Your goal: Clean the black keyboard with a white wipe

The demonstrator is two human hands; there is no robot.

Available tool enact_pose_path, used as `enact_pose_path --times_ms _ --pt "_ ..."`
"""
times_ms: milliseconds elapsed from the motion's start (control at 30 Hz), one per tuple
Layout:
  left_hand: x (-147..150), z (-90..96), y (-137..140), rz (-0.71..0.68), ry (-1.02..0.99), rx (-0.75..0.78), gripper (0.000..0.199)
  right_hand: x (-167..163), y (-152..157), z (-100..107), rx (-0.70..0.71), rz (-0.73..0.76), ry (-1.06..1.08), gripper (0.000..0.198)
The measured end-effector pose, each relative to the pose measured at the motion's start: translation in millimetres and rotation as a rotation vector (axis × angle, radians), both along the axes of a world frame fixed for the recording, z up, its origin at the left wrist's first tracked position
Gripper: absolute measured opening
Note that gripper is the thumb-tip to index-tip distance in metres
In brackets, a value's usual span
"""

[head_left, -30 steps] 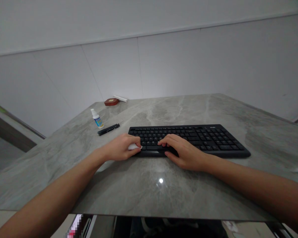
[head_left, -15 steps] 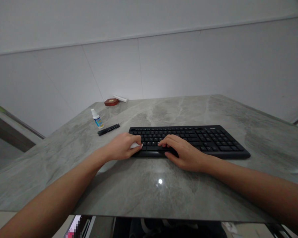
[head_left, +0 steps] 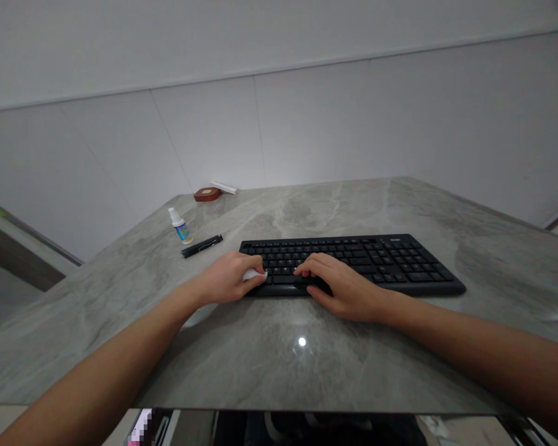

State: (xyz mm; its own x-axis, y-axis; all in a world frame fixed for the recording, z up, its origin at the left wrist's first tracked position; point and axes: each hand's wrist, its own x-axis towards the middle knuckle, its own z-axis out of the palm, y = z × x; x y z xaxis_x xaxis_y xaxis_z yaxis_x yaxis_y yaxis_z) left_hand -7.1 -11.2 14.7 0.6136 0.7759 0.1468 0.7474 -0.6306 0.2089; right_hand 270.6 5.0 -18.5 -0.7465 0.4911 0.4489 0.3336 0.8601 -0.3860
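Note:
A black keyboard (head_left: 413, 266) lies on the grey marbled table, with both my hands over its left and middle parts. My left hand (head_left: 230, 277) is closed at the keyboard's lower left corner. Between its thumb and curled fingers shows a small white wad (head_left: 253, 274) that looks like a tissue or cloth; most of it is hidden in the hand. My right hand (head_left: 339, 285) rests on the lower middle keys, thumb apart from the slightly bent fingers and nothing visible in it.
Left of the keyboard lie a slim black object (head_left: 201, 246) and a small white spray bottle (head_left: 180, 227) with a blue label, standing. A reddish-brown box (head_left: 207, 194) and a white strip (head_left: 224, 188) sit by the wall at the table's (head_left: 279, 365) back edge.
The view has shifted very slightly. Both hands keep practically the same places on the keyboard, and the left still grips the white wad.

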Motion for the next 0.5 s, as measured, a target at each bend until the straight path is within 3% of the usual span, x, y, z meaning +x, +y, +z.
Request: enact_pose_path --times_ms 100,267,500 --pt "-1.4 0.5 -1.3 -0.069 -0.008 -0.026 0.014 -0.4 0.4 0.3 -0.001 0.004 0.0 0.03" --pt "-5.2 5.6 0.1 0.015 0.02 -0.044 0.018 -0.3 -0.2 1.8 -0.008 0.007 -0.001 0.03" --pt "-15.6 13.7 2.0 -0.014 0.081 -0.078 0.019 0.8 -0.6 3.0 -0.003 0.021 0.005 0.032"
